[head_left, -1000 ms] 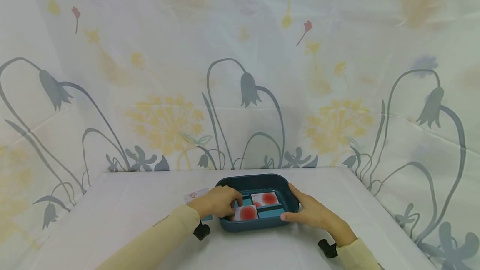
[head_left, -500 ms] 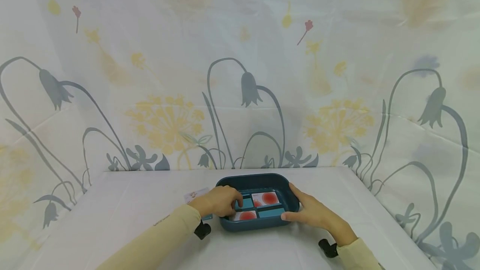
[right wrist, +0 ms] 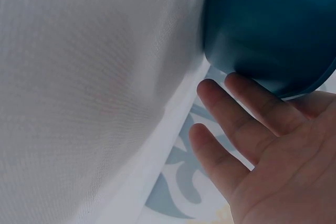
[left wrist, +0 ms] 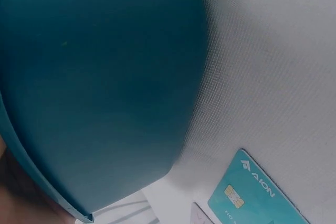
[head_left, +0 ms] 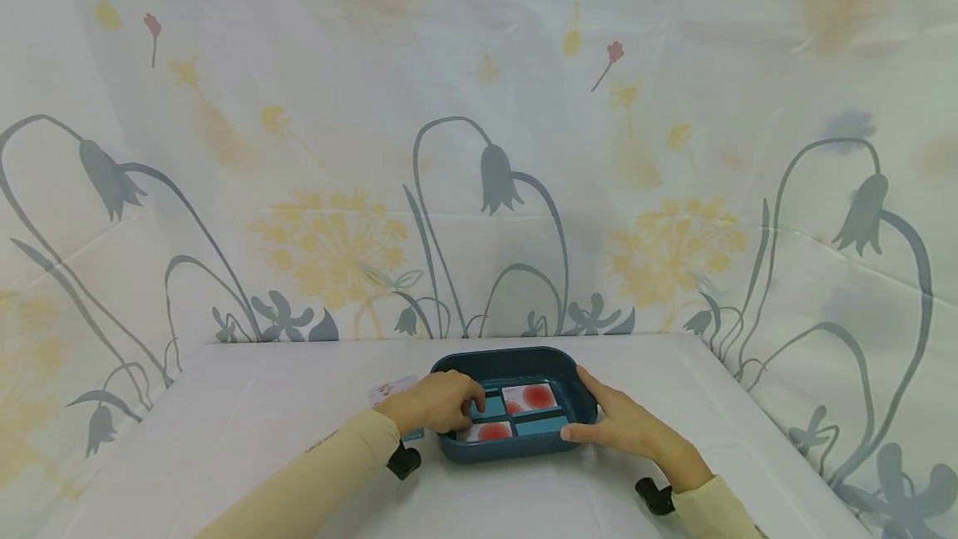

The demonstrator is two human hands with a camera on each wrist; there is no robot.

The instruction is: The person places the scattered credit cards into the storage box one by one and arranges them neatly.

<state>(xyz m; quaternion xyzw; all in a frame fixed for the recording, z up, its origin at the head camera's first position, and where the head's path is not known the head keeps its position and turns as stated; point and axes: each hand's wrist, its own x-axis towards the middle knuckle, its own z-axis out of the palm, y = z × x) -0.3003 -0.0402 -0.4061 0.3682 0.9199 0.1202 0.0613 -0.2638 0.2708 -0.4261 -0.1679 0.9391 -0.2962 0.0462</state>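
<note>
Inside the dark teal tray [head_left: 516, 449], my left hand [head_left: 441, 400] reaches over the left rim with bent fingers at the left edge of a white card with a red disc [head_left: 490, 431]. That card lies flat at the near left; its left end and my fingertips are hidden. I cannot tell whether the fingers pinch it. A second red-disc card [head_left: 530, 398] lies at the far right. Teal rectangles [head_left: 542, 425] fill the other two places. My right hand [head_left: 624, 420] holds the tray's right end, thumb at the near rim, other fingers spread along the outer wall.
Left of the tray lie a pale printed card [head_left: 391, 389] and a teal chip card [left wrist: 257, 192] marked AION, partly behind my left wrist in the head view. The white table [head_left: 299, 389] runs back to a flower-printed backdrop [head_left: 479, 148].
The near-left red-disc card has gone from raised to flat in the tray between one second and half a second ago. Both hands and the tray have stayed in place.
</note>
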